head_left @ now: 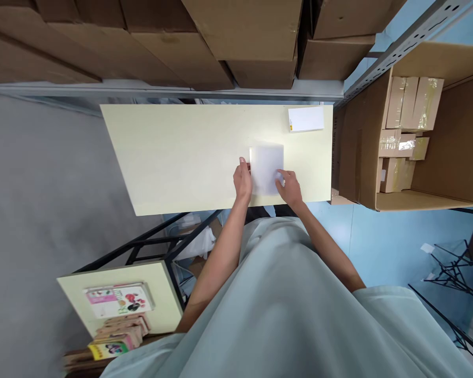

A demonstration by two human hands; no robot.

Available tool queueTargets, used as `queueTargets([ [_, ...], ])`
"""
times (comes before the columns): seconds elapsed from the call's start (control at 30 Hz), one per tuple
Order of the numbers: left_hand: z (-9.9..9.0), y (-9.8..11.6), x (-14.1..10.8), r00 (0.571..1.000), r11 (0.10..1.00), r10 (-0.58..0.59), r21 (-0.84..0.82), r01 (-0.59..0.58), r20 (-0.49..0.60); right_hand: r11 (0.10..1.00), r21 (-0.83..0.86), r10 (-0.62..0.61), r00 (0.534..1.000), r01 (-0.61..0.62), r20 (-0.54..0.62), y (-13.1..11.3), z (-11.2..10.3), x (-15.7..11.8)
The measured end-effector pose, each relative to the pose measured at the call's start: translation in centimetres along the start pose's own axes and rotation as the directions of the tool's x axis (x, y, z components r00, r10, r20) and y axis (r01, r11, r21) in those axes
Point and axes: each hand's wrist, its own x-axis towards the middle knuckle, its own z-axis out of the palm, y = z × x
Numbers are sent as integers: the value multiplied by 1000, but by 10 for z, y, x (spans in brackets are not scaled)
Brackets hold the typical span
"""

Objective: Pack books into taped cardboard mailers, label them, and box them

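A translucent whitish rectangle (267, 169), like a thin plastic sleeve or a stack of clear sheets, is over the cream tabletop (189, 157). Its outline is a little blurred, and I cannot tell whether it touches the table. My left hand (243, 181) grips its left edge, thumb pointing up and fingers partly hidden behind it. At the lower right edge, my right hand (289, 188) is curled, with thumb and forefinger closing on the sheet. A white flat box or pad (306, 119) with a small yellow mark lies near the table's back right corner.
Cardboard boxes (256, 31) fill a metal shelf (205, 92) behind the table. To the right stands a large open carton (358, 157) with several small taped boxes (412, 105) inside. A lower side table (161, 283) at left carries printed booklets (120, 300). Black metal frames (457, 273) stand at lower right.
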Motion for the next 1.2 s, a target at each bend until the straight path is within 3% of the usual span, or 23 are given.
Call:
queueTargets([
  [0.1,-2,2,-4,1000,1000,-19,-6,18,-25,997,-76,-27,999,28,21,-3,2,-4],
  [0.37,-5,-16,17,999,978,-25,205,34,-47,993,-114,-26,998,33,60,-4,1,-6],
  [0.57,-8,-28,24,999,992,-39,117,42,-34,996,-72,-51,998,54,49,1,2,-9],
  [0.83,-9,-26,16,1000,1000,-22,-10,21,-7,995,-66,-71,996,75,55,5,5,-15],
  [1.07,-11,-22,13,998,996,-62,-60,62,-3,992,-77,-97,993,102,72,3,5,-17],
  [1.2,-11,-20,13,996,996,-89,3,89,13,989,-116,-79,994,88,81,-3,3,-17],
])
